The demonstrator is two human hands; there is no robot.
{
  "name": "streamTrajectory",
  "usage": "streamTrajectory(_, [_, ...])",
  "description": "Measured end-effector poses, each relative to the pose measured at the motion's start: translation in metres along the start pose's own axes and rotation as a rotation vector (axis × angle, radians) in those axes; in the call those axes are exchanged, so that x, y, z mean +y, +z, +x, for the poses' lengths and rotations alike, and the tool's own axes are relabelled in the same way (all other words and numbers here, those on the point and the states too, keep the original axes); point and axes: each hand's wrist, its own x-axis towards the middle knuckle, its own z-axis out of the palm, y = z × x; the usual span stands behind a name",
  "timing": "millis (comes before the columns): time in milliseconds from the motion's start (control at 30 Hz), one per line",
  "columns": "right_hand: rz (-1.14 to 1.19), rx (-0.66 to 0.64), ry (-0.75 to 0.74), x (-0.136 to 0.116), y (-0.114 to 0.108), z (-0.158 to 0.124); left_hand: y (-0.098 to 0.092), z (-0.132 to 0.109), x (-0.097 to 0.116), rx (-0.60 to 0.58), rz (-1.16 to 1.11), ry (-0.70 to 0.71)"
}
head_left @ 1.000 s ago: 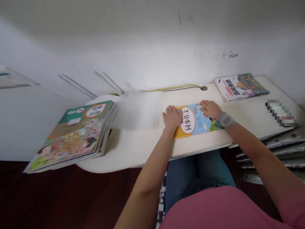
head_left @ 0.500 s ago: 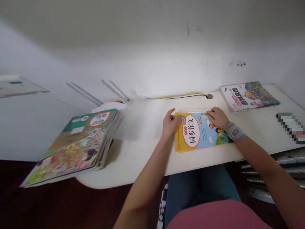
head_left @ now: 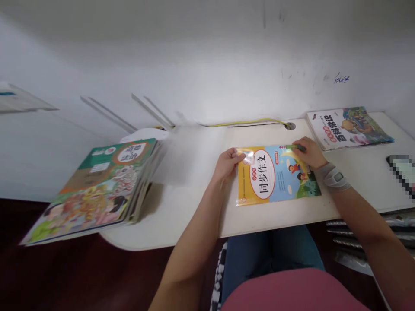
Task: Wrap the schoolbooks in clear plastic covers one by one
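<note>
A yellow and blue book (head_left: 282,172) with a glossy, clear plastic cover lies face up in front of me on the white desk (head_left: 175,220). My left hand (head_left: 227,164) pinches its upper left edge, thumb on the front and fingers behind. At the upper right edge, my right hand (head_left: 309,153) is closed on the same book, with the thumb over the cover. Its wrist wears a grey band. Left of my left hand, translucent plastic sheets (head_left: 184,157) are spread on the desk.
A stack of books (head_left: 94,185) overhangs the desk's left end. Another pile of books (head_left: 352,125) stands at the back right, with a phone (head_left: 403,172) in front of it. Yellow and black cables run along the wall to a hole (head_left: 290,125).
The view has shifted slightly. My right hand has closed on the book's upper right edge, its thumb now over the cover. My left hand still grips the left edge.
</note>
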Motion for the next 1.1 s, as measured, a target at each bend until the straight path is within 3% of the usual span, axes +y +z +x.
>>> streamTrajectory(200, [0.268, -0.068, 0.223, 0.005, -0.021, 0.002, -0.001, 0.004, -0.007, 0.109, 0.087, 0.073])
streamTrajectory(433, [0.403, 0.03, 0.352, 0.013, -0.012, 0.004, -0.007, 0.012, -0.02, 0.188, 0.24, 0.115])
streamTrajectory(533, [0.284, 0.047, 0.424, 0.016, -0.004, 0.007, -0.006, 0.012, -0.02, 0.242, 0.436, 0.121])
streamTrajectory(667, [-0.13, 0.015, 0.457, 0.014, 0.007, 0.008, 0.001, 0.013, -0.018, 0.348, 0.92, 0.171])
streamTrajectory(767, [-0.362, -0.02, 0.474, 0.009, 0.013, 0.007, 0.008, 0.013, -0.018, 0.363, 1.181, 0.177])
streamTrajectory(967, [-0.459, -0.041, 0.5, -0.005, 0.015, 0.003, 0.014, 0.012, -0.018, 0.363, 1.33, 0.133])
streamTrajectory(1100, [-0.53, -0.03, 0.476, -0.012, 0.015, -0.001, 0.016, 0.008, -0.018, 0.351, 1.331, 0.192])
